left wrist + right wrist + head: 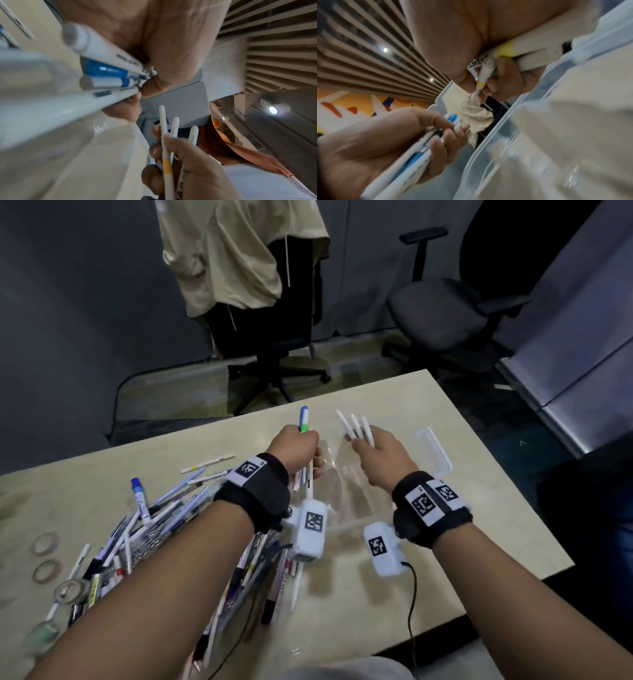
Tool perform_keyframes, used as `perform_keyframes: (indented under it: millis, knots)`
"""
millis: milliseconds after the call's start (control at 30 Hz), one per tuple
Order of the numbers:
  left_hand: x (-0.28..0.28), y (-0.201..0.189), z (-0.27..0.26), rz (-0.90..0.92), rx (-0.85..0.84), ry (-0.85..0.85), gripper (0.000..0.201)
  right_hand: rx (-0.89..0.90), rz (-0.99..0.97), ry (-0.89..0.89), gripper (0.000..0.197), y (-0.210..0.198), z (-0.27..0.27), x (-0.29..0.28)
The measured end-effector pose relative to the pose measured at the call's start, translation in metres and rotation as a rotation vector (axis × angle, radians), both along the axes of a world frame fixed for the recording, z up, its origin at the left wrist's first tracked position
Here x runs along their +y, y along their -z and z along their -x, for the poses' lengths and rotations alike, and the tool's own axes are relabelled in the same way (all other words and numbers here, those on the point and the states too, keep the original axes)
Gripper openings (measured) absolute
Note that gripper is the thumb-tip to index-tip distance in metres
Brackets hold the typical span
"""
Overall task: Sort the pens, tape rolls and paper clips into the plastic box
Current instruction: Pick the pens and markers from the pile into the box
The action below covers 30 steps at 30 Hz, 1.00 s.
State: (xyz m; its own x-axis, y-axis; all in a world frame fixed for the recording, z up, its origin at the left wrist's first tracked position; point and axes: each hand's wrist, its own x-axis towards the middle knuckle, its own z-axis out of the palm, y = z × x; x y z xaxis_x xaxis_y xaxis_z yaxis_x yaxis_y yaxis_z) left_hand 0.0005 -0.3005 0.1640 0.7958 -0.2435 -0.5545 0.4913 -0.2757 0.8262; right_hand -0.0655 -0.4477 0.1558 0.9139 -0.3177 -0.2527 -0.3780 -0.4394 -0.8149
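My left hand (301,445) grips a bundle of pens (304,419) with blue and green caps, held upright over the clear plastic box (346,484). From the left wrist those pens (106,67) show white and blue barrels, pinched under the thumb. My right hand (370,446) holds three white pens (354,424), fanned out, over the box's far side. One of them has a yellow band (505,52). The box rim (488,148) runs below both hands. A big pile of pens (154,525) mixed with paper clips lies under my left forearm. Tape rolls (46,542) lie at the left edge.
The box lid (433,450) lies right of the box. A black cable (412,604) runs from the right wrist camera to the table's near edge. Beyond the table's far edge stand an office chair draped with a beige jacket (239,254) and a grey chair (445,306).
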Motion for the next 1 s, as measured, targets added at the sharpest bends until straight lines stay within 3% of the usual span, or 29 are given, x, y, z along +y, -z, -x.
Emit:
perform_keyframes:
  millis: [133,300,467,633,733,800,1000]
  knots:
    - [-0.049,0.0,0.003,0.007,-0.001,0.038,0.019,0.002,0.092,0.071,0.019,0.0,0.008,-0.053]
    - [-0.107,0.007,0.01,-0.106,-0.084,0.126,0.009,0.116,0.239,0.085,0.019,0.011,0.019,-0.09]
    - [-0.146,0.012,0.018,-0.376,-0.193,0.273,0.019,0.21,0.329,0.003,0.015,0.022,0.022,-0.099]
    - [-0.157,0.025,0.022,-0.434,-0.162,0.232,0.016,0.212,0.303,-0.03,0.02,0.019,0.022,-0.098]
    - [-0.155,0.03,0.021,-0.432,-0.13,0.197,0.004,0.143,0.207,-0.005,0.024,0.024,0.018,-0.097]
    - [-0.153,0.025,0.022,-0.432,-0.111,0.219,0.013,0.115,0.143,0.02,0.026,0.027,0.017,-0.096]
    - [-0.147,0.02,0.025,-0.404,-0.04,0.246,0.009,0.185,0.187,0.005,0.027,0.019,0.013,-0.091]
